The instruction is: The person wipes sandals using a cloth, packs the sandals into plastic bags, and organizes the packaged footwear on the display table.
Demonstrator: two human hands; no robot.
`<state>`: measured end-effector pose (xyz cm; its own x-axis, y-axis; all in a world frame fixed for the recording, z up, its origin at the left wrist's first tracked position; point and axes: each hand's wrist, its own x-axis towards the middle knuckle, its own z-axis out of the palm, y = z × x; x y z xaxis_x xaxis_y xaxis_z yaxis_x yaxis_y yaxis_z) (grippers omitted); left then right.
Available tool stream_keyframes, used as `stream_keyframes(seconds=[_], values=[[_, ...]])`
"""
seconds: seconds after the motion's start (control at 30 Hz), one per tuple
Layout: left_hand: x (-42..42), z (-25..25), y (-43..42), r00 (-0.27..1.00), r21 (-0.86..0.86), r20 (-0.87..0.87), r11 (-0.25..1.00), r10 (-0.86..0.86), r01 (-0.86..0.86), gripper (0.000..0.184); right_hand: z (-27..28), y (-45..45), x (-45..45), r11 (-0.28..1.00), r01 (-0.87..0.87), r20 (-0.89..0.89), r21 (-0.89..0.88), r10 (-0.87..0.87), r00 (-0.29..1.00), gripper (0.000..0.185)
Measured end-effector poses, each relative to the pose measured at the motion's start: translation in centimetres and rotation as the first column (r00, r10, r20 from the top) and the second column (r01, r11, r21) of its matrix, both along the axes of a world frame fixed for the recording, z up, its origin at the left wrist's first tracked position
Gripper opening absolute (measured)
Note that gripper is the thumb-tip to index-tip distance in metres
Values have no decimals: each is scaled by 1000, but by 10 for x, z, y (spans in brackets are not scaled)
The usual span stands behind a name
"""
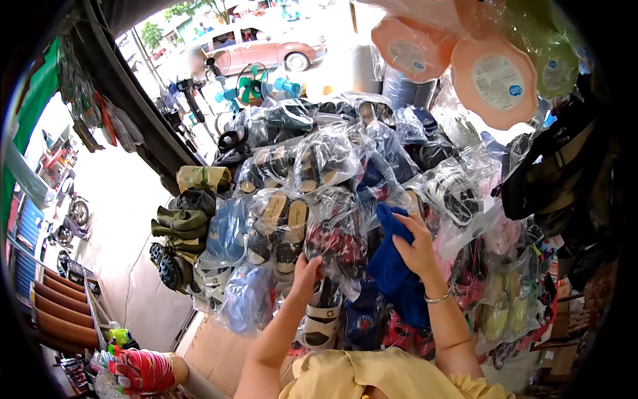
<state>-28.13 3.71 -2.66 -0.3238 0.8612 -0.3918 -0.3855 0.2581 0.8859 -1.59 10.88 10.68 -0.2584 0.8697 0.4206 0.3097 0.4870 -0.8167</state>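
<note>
A crumpled blue cloth (pixel 389 266) hangs from my right hand (pixel 415 246), whose fingers are closed round its upper part. My left hand (pixel 309 271) has its fingers closed at the lower edge of a clear plastic bag holding dark red patterned shoes (pixel 337 239). Just left of that bag are black sandals with tan insoles (pixel 286 223), also bagged. Below my left hand sits a white sandal (pixel 322 326). Under the cloth lies a bagged dark blue pair (pixel 364 319).
Bagged footwear is heaped across the display, with olive shoes (pixel 183 223) at its left edge. Pink plastic items (pixel 495 83) hang at upper right beside black bags (pixel 555 159). Fans (pixel 252 85) stand behind, and a red spool (pixel 146 370) is at lower left.
</note>
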Motion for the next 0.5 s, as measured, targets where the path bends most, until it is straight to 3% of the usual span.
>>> stream_keyframes(seconds=[0.07,0.1,0.13,0.17,0.2,0.23,0.33,0.43,0.5], values=[[13,3,-39,995,42,98,999,30,-35,25,8,-6,-20,979,58,69,196,-73,995,47],[21,3,-55,987,80,154,996,37,-50,26,1,-10,-32,992,22,110,123,-35,993,47],[28,-4,-70,977,57,207,996,56,-70,30,-9,-14,-48,971,-28,249,236,-32,968,50],[41,3,-79,967,100,231,986,108,-134,30,-34,-16,-64,962,-145,357,229,55,932,52],[42,-3,-87,992,129,107,988,66,-80,28,-52,-23,-77,946,-285,503,153,173,847,49],[42,-11,-94,999,152,-19,988,27,-24,27,-73,-23,-85,874,-308,503,376,87,860,46],[34,-28,-94,999,3,18,999,37,-37,24,-97,1,-102,967,-250,483,48,196,853,30],[30,-25,-94,999,-11,16,999,36,-35,26,-66,4,-112,965,-165,450,202,58,891,33],[31,-32,-99,997,7,63,999,44,-45,25,-46,-11,-117,915,-248,460,320,79,885,36]])
